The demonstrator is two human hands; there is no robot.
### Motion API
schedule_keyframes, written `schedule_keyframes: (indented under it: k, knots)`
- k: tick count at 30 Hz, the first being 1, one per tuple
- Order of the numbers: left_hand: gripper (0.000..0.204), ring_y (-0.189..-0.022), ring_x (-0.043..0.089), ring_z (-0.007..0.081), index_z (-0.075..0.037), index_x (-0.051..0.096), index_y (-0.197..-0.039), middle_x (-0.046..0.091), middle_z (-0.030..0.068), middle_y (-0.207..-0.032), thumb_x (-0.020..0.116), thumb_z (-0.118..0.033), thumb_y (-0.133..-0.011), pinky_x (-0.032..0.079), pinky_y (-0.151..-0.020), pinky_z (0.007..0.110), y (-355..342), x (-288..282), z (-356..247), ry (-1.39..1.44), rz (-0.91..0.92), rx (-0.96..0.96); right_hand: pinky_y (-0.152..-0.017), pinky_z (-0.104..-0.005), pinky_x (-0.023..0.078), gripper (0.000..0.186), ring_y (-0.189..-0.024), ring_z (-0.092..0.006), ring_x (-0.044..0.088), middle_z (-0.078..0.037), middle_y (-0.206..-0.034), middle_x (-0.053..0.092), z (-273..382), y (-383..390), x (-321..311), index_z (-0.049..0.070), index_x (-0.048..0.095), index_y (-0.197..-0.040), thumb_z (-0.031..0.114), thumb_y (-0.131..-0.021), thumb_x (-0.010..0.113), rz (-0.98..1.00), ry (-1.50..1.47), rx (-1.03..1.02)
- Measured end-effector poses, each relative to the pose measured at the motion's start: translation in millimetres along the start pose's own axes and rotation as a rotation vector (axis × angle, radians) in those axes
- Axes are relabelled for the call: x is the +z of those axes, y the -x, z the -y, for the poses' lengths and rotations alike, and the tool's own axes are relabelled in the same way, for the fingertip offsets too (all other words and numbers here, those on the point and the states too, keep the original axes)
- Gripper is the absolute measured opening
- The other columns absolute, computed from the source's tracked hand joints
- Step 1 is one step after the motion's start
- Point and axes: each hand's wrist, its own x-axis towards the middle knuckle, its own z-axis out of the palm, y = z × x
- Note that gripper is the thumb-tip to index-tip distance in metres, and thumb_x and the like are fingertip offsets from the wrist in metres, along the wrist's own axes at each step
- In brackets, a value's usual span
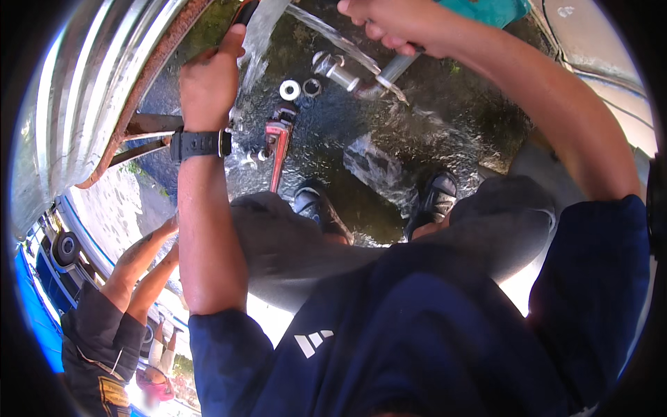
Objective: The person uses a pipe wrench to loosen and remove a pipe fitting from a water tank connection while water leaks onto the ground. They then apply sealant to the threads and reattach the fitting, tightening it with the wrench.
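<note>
My left hand (208, 83), with a black watch on its wrist, is closed around a black handle with an orange edge (243, 12) at the top; the rest of that tool is out of view. My right hand (392, 24) is curled shut at the top centre, and what it grips is mostly hidden. Below it a grey pipe (397, 68) slants down to a metal pipe fitting (338, 73). Water (260, 42) gushes between my hands. A white ring (290, 90) and a darker ring (312, 87) lie on the wet ground, near a red pipe wrench (279, 142).
Corrugated metal sheeting (76, 90) with a rusty rim (142, 87) curves along the left. A teal object (497, 10) sits at upper right beside a pale wall (604, 42). My sandalled feet (436, 198) stand in shallow water. Another person (104, 320) stands at lower left, near vehicles (66, 247).
</note>
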Motion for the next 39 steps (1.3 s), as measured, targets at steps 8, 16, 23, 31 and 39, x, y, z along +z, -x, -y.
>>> schedule_keyframes:
  k: [8, 16, 23, 31, 39]
  knots:
    - [0.056, -0.066, 0.058, 0.0185, -0.007, 0.079, -0.095, 0.064, 0.0092, -0.07, 0.058, -0.059, -0.092, 0.043, -0.067, 0.034, -2.3, 3.3, 0.9, -0.019, -0.047, 0.075, -0.036, -0.0317, 0.029, 0.034, -0.04, -0.0112, 0.037, 0.0, -0.059, 0.046, 2.4, 3.4, 1.6, 0.008, 0.055, -0.081, 0.034, -0.102, 0.055, -0.032, 0.039, 0.004]
    - [0.058, -0.066, 0.057, 0.0178, -0.007, 0.079, -0.097, 0.065, 0.0059, -0.074, 0.065, -0.062, -0.087, 0.043, -0.064, 0.034, -9.9, 14.3, 15.6, -0.002, -0.012, 0.221, -0.034, -0.0235, 0.028, 0.036, -0.04, -0.0029, 0.034, 0.006, -0.059, 0.043, -1.2, 1.5, -14.0, 0.006, 0.056, -0.1, 0.043, -0.1, 0.059, 0.055, 0.073, -0.025]
    - [0.059, -0.055, 0.05, 0.0108, -0.004, 0.076, -0.092, 0.054, 0.0006, -0.062, 0.065, -0.061, -0.087, 0.038, -0.055, 0.03, -4.9, 3.8, 5.0, 0.147, 0.09, -0.084, -0.056, -0.0424, 0.052, 0.059, -0.06, -0.0265, 0.063, -0.015, -0.072, 0.064, 14.1, -19.7, -25.3, -0.006, 0.068, -0.095, 0.051, -0.097, 0.056, -0.003, 0.852, -0.298]
    - [0.066, -0.062, 0.058, 0.0187, -0.002, 0.076, -0.092, 0.061, 0.0071, -0.064, 0.06, -0.066, -0.088, 0.043, -0.062, 0.035, -13.0, 4.6, 11.7, 0.061, 0.094, 0.02, -0.083, -0.0465, 0.057, 0.03, -0.095, -0.0392, 0.071, -0.025, -0.098, 0.072, 11.9, -68.6, 22.0, -0.003, 0.075, -0.093, 0.022, -0.084, 0.063, -0.282, 1.275, -0.359]
    - [0.069, -0.074, 0.067, 0.0252, -0.005, 0.076, -0.092, 0.065, 0.0118, -0.069, 0.056, -0.07, -0.087, 0.049, -0.074, 0.037, -16.3, 5.9, 14.2, 0.01, 0.103, 0.023, -0.079, -0.0493, 0.055, 0.02, -0.088, -0.0382, 0.071, -0.023, -0.091, 0.071, 40.7, -46.0, -29.8, 0.001, 0.073, -0.091, 0.013, -0.083, 0.058, -0.423, 1.427, -0.33]
